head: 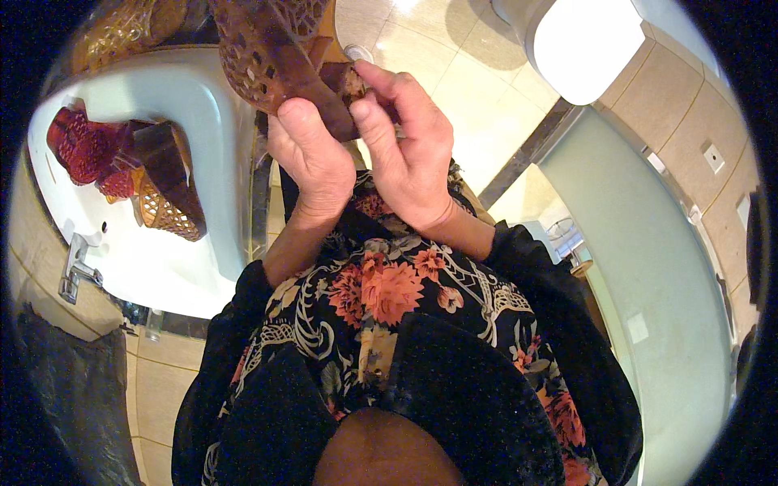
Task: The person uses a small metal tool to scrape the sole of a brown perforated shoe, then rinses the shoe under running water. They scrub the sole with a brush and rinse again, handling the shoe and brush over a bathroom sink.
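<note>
A brown openwork basket (273, 61) with a flat band across it is held up in front of me at the top of the view. My left hand (313, 152) grips its lower edge, the thumb lying against the brown wall and the other fingers hidden behind. My right hand (413, 146) pinches a small dark piece with a rough, pale patch (352, 85) at the band's end, between thumb and forefinger. I cannot tell what that piece is. To the left, red artificial flowers (91, 149) and a second brown lattice basket (167, 209) lie in the white washbasin (158, 273).
A chrome tap (79, 270) stands at the basin's left edge. Another glossy brown object (121, 36) is partly visible at upper left. A white toilet lid (583, 48) is at upper right, near a frosted glass panel (644, 231). A round floor drain (358, 53) sits in the tiles.
</note>
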Available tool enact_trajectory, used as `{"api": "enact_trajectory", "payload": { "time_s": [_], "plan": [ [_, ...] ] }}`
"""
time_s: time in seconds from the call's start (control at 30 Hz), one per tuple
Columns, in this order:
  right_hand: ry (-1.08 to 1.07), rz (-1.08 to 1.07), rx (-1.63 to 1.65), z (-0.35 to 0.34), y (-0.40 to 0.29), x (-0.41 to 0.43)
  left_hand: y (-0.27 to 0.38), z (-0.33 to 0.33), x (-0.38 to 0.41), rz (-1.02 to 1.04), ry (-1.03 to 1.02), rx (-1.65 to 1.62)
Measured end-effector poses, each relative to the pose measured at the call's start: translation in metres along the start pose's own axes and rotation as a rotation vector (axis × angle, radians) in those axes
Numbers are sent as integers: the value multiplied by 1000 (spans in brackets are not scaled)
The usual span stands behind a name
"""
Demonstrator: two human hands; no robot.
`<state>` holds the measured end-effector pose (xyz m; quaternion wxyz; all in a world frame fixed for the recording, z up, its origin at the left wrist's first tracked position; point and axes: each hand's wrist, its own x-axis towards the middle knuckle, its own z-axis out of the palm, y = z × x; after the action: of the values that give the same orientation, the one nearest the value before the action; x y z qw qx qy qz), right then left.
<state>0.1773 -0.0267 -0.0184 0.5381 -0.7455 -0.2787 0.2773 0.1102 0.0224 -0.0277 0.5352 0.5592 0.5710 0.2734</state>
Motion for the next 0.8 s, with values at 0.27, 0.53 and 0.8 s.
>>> {"api": "enact_trajectory", "payload": {
  "time_s": [0.27, 0.53, 0.8],
  "plan": [
    [47, 278, 331, 10, 7, 13, -23, -5, 7, 127, -12, -127],
    [-8, 303, 253, 12, 2, 28, -7, -9, 12, 117, -85, -197],
    [48, 84, 109, 27, -2, 38, -16, -10, 17, 190, 11, -216]
  ]
}}
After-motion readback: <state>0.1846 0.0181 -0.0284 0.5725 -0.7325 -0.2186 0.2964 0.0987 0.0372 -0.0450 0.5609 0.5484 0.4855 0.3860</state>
